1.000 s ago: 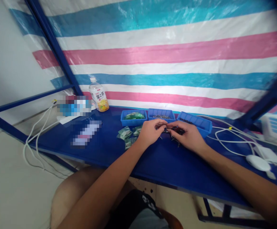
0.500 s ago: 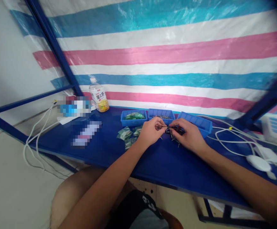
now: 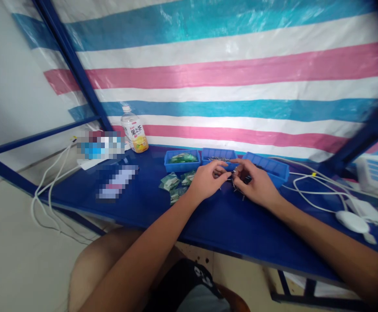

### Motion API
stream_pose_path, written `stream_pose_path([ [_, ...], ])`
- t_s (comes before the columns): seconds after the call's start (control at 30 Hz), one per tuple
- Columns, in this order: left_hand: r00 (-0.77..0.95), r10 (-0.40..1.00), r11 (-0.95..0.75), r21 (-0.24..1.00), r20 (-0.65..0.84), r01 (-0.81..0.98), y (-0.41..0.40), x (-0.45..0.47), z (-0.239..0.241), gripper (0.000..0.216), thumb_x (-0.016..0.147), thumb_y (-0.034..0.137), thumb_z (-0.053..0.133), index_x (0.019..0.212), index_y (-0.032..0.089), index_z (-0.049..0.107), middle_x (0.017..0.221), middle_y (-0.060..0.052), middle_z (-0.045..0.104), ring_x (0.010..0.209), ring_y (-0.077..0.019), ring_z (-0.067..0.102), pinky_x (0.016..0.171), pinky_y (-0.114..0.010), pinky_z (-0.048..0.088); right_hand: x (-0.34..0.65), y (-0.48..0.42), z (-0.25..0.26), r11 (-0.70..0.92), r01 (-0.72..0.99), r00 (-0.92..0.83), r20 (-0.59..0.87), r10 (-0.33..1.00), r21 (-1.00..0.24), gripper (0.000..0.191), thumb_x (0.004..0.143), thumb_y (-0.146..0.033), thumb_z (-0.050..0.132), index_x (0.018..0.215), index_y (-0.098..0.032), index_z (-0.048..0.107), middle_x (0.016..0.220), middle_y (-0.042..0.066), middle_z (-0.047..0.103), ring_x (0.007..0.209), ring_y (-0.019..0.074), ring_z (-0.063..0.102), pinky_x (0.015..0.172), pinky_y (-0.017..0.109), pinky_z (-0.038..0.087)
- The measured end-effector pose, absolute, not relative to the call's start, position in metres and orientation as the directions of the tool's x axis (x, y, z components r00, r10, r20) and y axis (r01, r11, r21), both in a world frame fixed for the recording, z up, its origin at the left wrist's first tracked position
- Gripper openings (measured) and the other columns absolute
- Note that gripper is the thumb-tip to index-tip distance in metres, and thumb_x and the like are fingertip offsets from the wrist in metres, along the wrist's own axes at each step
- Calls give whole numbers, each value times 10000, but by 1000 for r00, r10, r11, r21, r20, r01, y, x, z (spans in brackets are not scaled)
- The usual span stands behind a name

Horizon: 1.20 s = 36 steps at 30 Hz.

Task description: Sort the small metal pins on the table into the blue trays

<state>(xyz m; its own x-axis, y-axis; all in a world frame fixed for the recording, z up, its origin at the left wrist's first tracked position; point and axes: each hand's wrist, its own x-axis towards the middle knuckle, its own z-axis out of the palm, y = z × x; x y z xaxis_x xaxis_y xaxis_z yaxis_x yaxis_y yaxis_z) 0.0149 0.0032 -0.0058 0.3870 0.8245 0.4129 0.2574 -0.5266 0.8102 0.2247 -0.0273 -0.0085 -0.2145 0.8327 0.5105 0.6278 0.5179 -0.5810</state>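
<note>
My left hand (image 3: 210, 178) and my right hand (image 3: 252, 178) meet fingertip to fingertip just above the blue tabletop. Both are closed in a pinch around something small and dark, too tiny and blurred to name. Under the fingers lie several thin, dark, screw-like metal pieces (image 3: 243, 197), partly covered by my right hand. Behind my left hand is a blue bin (image 3: 219, 154) of shiny thin metal pieces. Another blue bin (image 3: 281, 171), behind my right hand, has its contents mostly hidden. Several small clear-green plastic packets (image 3: 169, 182) lie left of my left hand.
A blue bin (image 3: 182, 166) of green packets stands at the back. Further left are a drink bottle (image 3: 136, 132) and a blurred-out flat object (image 3: 117, 184). White cables (image 3: 322, 201) and a round white device (image 3: 352, 222) lie on the right. A striped sheet (image 3: 208, 78) hangs behind.
The fingertips have shifted slightly, and the thin dark piece seen between them before is now mostly hidden. My left index finger has lifted a little. The bins and packets stay put.
</note>
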Motion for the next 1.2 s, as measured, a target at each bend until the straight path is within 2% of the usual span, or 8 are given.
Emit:
stream_pose_path([
  [0.13, 460, 805, -533, 797, 375, 283, 3, 14, -7, 310, 1017, 312, 608, 1273, 196, 738, 940, -56, 835, 781, -197, 788, 819, -337, 650, 228, -25, -10, 498, 675, -163, 548, 821, -544, 200, 923, -260, 626, 1099, -234, 717, 866, 33, 732, 737, 203, 687, 599, 305, 523],
  [0.3, 451, 775, -587, 769, 443, 254, 5, 15, -10, 329, 998, 252, 610, 1279, 190, 768, 1191, -86, 820, 1030, -240, 801, 978, -390, 648, 228, -25, -8, 555, 676, -210, 596, 775, -484, 108, 947, -294, 664, 992, -238, 744, 935, 53, 753, 835, 224, 701, 721, 351, 555],
  [0.5, 446, 792, -530, 833, 417, 161, 8, 16, -13, 393, 935, 262, 728, 1321, 186, 746, 1223, -106, 809, 1110, -269, 791, 996, -405, 655, 228, -23, -11, 604, 623, -262, 596, 759, -496, 150, 976, -289, 662, 1076, -245, 765, 1023, 68, 752, 855, 226, 705, 755, 374, 572],
  [0.67, 409, 835, -450, 884, 369, 122, 13, 14, -17, 448, 912, 155, 714, 1357, 208, 697, 1172, -94, 821, 975, -241, 817, 903, -376, 676, 227, -22, -15, 662, 575, -344, 592, 729, -481, 214, 1007, -282, 623, 1168, -274, 764, 1138, 67, 773, 1002, 243, 738, 876, 392, 596],
  [0.9, 350, 852, -466, 868, 390, 168, 13, 14, -15, 381, 855, 125, 771, 1230, 180, 730, 1006, -70, 841, 939, -215, 811, 913, -351, 653, 227, -27, -11, 544, 646, -215, 556, 803, -536, 285, 993, -319, 635, 1258, -255, 719, 1039, 61, 777, 861, 232, 727, 665, 338, 566],
  [1.07, 355, 858, -468, 852, 373, 235, 10, 14, -12, 308, 870, 184, 774, 1177, 193, 752, 985, -56, 847, 914, -218, 811, 908, -368, 648, 227, -27, -7, 564, 660, -285, 530, 799, -496, 201, 1003, -324, 602, 1089, -241, 763, 998, 70, 757, 827, 227, 698, 714, 361, 555],
  [1.2, 339, 855, -487, 830, 391, 271, 7, 14, -7, 319, 881, 204, 775, 1198, 201, 744, 985, -50, 846, 920, -215, 805, 932, -367, 636, 228, -26, -9, 552, 683, -306, 499, 811, -479, 194, 998, -331, 607, 1066, -239, 763, 954, 67, 743, 784, 219, 677, 700, 354, 535],
])
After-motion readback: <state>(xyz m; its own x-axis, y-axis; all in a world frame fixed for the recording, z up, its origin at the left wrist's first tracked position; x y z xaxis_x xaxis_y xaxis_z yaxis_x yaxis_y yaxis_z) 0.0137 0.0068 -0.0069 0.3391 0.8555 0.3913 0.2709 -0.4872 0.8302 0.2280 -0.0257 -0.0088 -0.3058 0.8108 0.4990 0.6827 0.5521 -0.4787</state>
